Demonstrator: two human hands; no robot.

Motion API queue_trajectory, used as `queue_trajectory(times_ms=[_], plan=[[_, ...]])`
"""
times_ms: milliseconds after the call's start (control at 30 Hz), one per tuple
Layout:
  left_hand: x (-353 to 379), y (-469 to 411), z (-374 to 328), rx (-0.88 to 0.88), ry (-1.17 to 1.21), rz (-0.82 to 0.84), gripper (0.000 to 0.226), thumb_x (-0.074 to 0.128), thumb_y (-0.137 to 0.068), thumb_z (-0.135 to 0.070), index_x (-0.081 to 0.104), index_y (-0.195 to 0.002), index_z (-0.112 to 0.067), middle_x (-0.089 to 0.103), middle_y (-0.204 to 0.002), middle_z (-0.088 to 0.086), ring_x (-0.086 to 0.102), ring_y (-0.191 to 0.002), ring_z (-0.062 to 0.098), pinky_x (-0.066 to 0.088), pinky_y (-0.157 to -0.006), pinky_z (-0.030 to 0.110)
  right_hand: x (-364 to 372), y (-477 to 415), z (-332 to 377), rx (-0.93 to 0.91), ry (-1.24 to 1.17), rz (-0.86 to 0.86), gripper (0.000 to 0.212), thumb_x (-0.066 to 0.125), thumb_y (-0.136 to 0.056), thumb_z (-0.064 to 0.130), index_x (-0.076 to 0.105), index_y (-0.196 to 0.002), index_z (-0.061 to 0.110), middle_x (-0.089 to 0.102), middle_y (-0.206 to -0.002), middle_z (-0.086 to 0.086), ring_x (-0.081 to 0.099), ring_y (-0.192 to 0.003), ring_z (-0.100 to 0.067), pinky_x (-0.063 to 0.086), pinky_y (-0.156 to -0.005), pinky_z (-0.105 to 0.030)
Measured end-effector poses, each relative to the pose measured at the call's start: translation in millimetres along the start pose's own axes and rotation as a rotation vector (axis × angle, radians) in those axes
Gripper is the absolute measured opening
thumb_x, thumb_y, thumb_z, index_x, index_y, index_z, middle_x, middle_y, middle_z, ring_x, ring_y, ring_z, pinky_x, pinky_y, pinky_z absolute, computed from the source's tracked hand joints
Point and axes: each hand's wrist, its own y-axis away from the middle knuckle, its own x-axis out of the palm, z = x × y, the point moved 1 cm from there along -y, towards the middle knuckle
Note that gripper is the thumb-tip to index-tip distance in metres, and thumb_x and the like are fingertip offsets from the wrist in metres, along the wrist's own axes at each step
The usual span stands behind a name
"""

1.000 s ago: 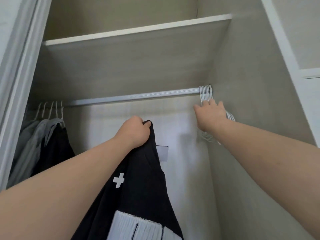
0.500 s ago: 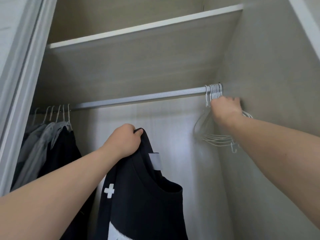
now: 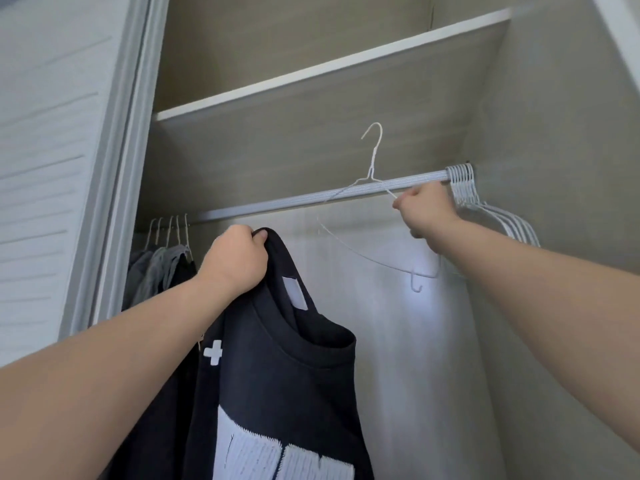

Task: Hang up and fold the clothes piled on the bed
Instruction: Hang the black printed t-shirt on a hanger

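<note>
My left hand [image 3: 235, 261] is clenched on the back neckline of one black sweatshirt [image 3: 277, 375], which hangs from my fist toward 5 o'clock, in front of the wardrobe opening. Handling estimate: thick knit, soft, limp, moderately heavy, not fragile. It will sag wherever it is unsupported, so hold it at the ribbed collar or a shoulder seam, not the printed front.

My right hand [image 3: 426, 216] pinches one white wire hanger [image 3: 373, 164] by a shoulder arm. The hanger extends toward 9 o'clock and its hook points to 12, free of the rail [image 3: 277, 206]. Handling estimate: light, thin, springy and smooth. Grip near the neck to stop it swinging.

Count:
- One sweatshirt and one hanger are in hand.
- The spare hangers [image 3: 464, 185] are bunched at 3 o'clock of my right hand. There are several, but I cannot count them exactly.
- Five hooks carry hung garments [image 3: 162, 268] at 9 o'clock of my left hand.
- One shelf [image 3: 329, 71] is at 12.
</note>
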Motion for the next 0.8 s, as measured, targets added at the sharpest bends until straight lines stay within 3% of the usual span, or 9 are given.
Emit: queue_trajectory(times_ms=[100, 200, 267, 433, 633, 800], plan=[[-35.3, 3.8, 0.6, -0.017, 0.018, -0.101, 0.041, 0.041, -0.107, -0.029, 0.055, -0.08, -0.001, 0.058, -0.076, 0.012, 0.053, -0.078, 0.033, 0.037, -0.072, 0.036, 12.3, 18.4, 10.2, 0.13, -0.348, 0.112, 0.014, 0.052, -0.091, 0.005, 0.066, -0.092, 0.009, 0.04, -0.06, -0.003, 0.031, -0.04, -0.017, 0.025, -0.041, -0.023], [-78.1, 11.5, -1.6, -0.05, -0.003, -0.179, 0.041, 0.041, -0.107, -0.029, 0.047, -0.073, -0.009, 0.051, -0.071, 0.006, 0.046, -0.066, 0.022, 0.034, -0.07, 0.035, 23.6, 42.3, 30.0, 0.167, -0.64, 0.156, 0.013, 0.048, -0.091, 0.005, 0.057, -0.085, 0.012, 0.029, -0.054, 0.0, 0.021, -0.039, -0.013, 0.018, -0.038, -0.018], [-109.0, 17.0, -1.7, -0.078, -0.017, -0.192, 0.041, 0.04, -0.108, -0.028, 0.047, -0.072, -0.009, 0.049, -0.07, 0.005, 0.046, -0.068, 0.025, 0.034, -0.07, 0.035, 30.5, 59.2, 50.0, 0.185, -0.769, 0.219, 0.008, 0.053, -0.092, 0.009, 0.054, -0.086, 0.013, 0.029, -0.054, 0.001, 0.021, -0.039, -0.012, 0.018, -0.039, -0.017], [-186.4, 36.4, 0.3, -0.219, -0.009, -0.202, 0.036, 0.039, -0.107, -0.023, 0.051, -0.08, -0.003, 0.049, -0.068, 0.008, 0.047, -0.061, 0.022, 0.032, -0.053, 0.032, 44.4, 102.1, 100.5, 0.192, -0.837, 0.411, 0.019, 0.056, -0.1, 0.024, 0.056, -0.084, 0.013, 0.027, -0.049, 0.005, 0.019, -0.035, -0.008, 0.015, -0.036, -0.015], [-284.5, 75.3, 5.2, -0.386, -0.046, -0.272, 0.022, 0.037, -0.107, -0.02, 0.048, -0.099, -0.004, 0.047, -0.081, 0.009, 0.049, -0.076, 0.025, 0.037, -0.063, 0.031, 58.8, 163.8, 155.0, 0.149, -0.922, 0.525, 0.024, 0.051, -0.102, 0.021, 0.064, -0.087, 0.008, 0.024, -0.042, 0.01, 0.017, -0.034, -0.006, 0.014, -0.035, -0.015], [-377.1, 116.6, -13.8, -0.389, -0.239, -0.373, 0.035, 0.037, -0.102, -0.007, 0.035, -0.067, -0.013, 0.039, -0.069, 0.002, 0.037, -0.057, 0.013, 0.036, -0.052, 0.03, 64.7, 216.0, 211.4, 0.15, -1.071, 0.66, 0.021, 0.053, -0.102, 0.019, 0.064, -0.089, 0.007, 0.024, -0.043, 0.01, 0.017, -0.034, -0.005, 0.013, -0.036, -0.015]])
